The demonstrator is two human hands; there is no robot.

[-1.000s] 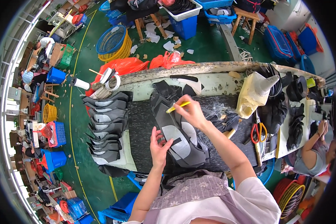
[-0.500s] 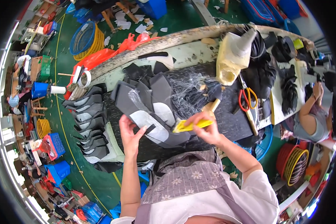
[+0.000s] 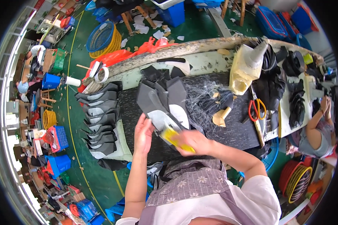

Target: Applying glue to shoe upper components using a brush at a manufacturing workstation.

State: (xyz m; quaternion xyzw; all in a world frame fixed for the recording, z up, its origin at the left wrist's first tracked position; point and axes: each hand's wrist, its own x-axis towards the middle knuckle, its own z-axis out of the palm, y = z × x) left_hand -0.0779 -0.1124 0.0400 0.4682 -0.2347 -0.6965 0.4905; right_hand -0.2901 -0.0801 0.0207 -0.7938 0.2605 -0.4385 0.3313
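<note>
A dark grey and white cut piece [image 3: 159, 117], like a shoe upper, lies over similar pieces on the black work board [image 3: 236, 125]. My left hand [image 3: 143, 137] grips its left edge, the fingers partly hidden by the piece. In my closed right hand [image 3: 194, 141] is a flat yellow tool [image 3: 170, 136], brush-like in shape and blurred by motion. Its end lies over the lower part of the piece. Just right of these, a grey-white piece [image 3: 180, 114] sticks out from under the first.
Overlapping grey-white pieces [image 3: 100, 123] line the left side. Stringy glue residue [image 3: 206, 99] covers the board's middle. A crusted cream container [image 3: 244, 71] stands at the far right, near orange-handled scissors [image 3: 257, 110]. A white tape roll [image 3: 101, 75] lies at the back left. Another person [image 3: 319, 129] sits at right.
The yellow tool has swept left and down onto the piece with my right hand. My left hand still holds the piece's edge, now more upright. The whole view has shifted slightly.
</note>
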